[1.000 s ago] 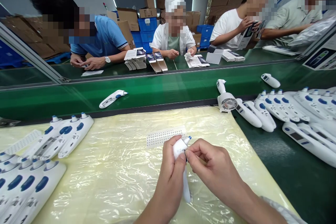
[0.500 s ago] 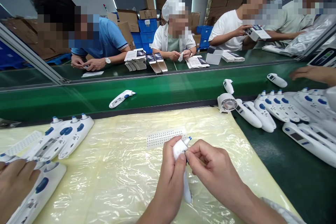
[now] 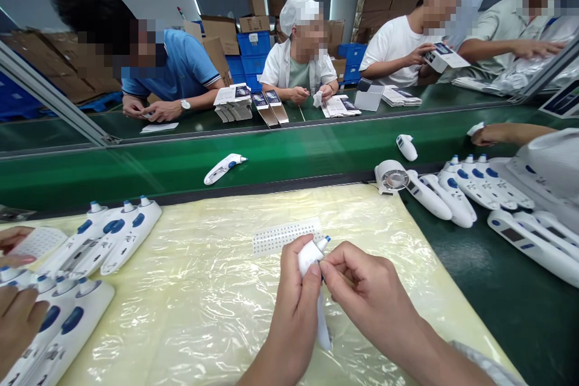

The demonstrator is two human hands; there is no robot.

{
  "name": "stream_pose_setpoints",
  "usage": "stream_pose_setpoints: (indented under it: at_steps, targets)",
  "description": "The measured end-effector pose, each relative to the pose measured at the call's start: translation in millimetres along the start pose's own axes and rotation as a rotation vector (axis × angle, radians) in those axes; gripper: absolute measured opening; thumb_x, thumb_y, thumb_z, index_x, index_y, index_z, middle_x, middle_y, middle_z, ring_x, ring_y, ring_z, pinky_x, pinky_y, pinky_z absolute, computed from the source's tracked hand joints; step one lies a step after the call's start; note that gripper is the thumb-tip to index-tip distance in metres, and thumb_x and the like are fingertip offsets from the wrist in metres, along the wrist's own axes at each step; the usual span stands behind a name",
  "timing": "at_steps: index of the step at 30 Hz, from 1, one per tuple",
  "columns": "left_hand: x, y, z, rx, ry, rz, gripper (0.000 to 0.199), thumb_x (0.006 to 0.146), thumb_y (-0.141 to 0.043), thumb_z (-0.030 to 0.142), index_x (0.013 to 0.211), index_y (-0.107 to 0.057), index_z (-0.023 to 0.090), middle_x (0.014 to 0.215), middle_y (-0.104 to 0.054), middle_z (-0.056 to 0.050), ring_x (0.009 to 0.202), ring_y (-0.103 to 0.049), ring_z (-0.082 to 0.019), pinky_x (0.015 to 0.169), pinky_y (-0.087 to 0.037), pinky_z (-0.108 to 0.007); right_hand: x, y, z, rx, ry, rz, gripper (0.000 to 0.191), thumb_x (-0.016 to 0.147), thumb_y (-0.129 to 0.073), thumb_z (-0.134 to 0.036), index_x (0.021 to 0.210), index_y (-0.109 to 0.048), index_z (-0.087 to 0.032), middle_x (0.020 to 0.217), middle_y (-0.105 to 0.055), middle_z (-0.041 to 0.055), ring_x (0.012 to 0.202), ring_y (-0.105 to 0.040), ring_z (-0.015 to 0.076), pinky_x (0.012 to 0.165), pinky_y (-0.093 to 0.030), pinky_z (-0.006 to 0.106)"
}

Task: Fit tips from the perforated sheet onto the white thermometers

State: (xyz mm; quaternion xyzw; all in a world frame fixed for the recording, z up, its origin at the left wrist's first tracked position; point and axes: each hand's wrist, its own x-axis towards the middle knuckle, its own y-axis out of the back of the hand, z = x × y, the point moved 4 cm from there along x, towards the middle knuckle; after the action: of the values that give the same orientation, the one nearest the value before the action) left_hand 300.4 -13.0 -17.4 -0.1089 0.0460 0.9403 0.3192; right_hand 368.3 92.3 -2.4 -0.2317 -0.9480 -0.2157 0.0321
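My left hand (image 3: 296, 295) is wrapped around a white ear thermometer (image 3: 309, 252) with a blue-tipped probe, which points up and to the right. The thermometer's handle hangs below my fingers. Against its side, just under the probe, my right hand (image 3: 362, 283) is closed in a pinch; whatever lies between thumb and forefinger is hidden or too small to make out. Just beyond my hands a sheet of small round dot stickers (image 3: 283, 236) lies on the yellow plastic-covered mat (image 3: 190, 295).
Several ear thermometers (image 3: 131, 235) lie at left beside a co-worker's hands (image 3: 18, 319). More thermometers (image 3: 534, 247) and a small white fan (image 3: 391, 177) stand at right. A green conveyor belt (image 3: 289, 154) carries a thermometer (image 3: 225, 169). Co-workers sit opposite, near folded boxes (image 3: 233, 99).
Thermometers on the belt have shifted right. At left, a co-worker's hand now grips a sticker sheet; at right, another's arm has reached over the belt. My hands are nearly still.
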Motion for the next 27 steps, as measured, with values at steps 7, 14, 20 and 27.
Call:
stream_pose_setpoints:
  at_steps: [7, 14, 20, 27]
  targets:
    - [4.3, 4.2, -3.8, 0.045, -0.054, 0.022, 0.03, 0.096, -0.043, 0.043, 0.121, -0.051, 0.028, 0.103, -0.061, -0.002, 0.083, -0.056, -0.017, 0.077, -0.045, -0.028, -0.3, 0.6, -3.8, -0.039, 0.055, 0.024, 0.021, 0.098, -0.049, -0.03, 0.08, -0.056, -0.021, 0.057, -0.049, -0.0062, 0.047, -0.042, 0.0088, 0.046, -0.028, 0.022]
    - [3.9, 4.4, 0.7, 0.044, -0.074, 0.055, 0.028, 0.095, -0.044, 0.039, 0.118, -0.054, 0.027, 0.101, -0.061, -0.002, 0.086, -0.057, -0.018, 0.078, -0.046, -0.028, -2.8, 3.1, -10.0, -0.109, 0.149, 0.078, 0.019, 0.099, -0.048, -0.023, 0.083, -0.058, -0.02, 0.06, -0.05, -0.0059, 0.049, -0.043, 0.0086, 0.048, -0.029, 0.022]
    - [-0.5, 1.0, 2.3, -0.004, -0.01, 0.033, 0.034, 0.093, -0.046, 0.041, 0.123, -0.052, 0.027, 0.107, -0.063, -0.004, 0.095, -0.059, -0.022, 0.086, -0.044, -0.033, -3.1, 7.1, -10.4, -0.106, 0.161, 0.085, 0.019, 0.099, -0.047, -0.021, 0.083, -0.057, -0.02, 0.062, -0.05, -0.0052, 0.05, -0.043, 0.0088, 0.048, -0.031, 0.022]
    - [-0.6, 1.4, 2.5, -0.034, 0.024, 0.019, 0.035, 0.091, -0.048, 0.037, 0.124, -0.052, 0.026, 0.1, -0.064, -0.003, 0.091, -0.06, -0.022, 0.081, -0.045, -0.032, -2.7, 5.2, -8.8, -0.153, 0.12, 0.049, 0.021, 0.097, -0.047, -0.022, 0.08, -0.057, -0.02, 0.059, -0.046, -0.0057, 0.048, -0.039, 0.0088, 0.047, -0.028, 0.023]
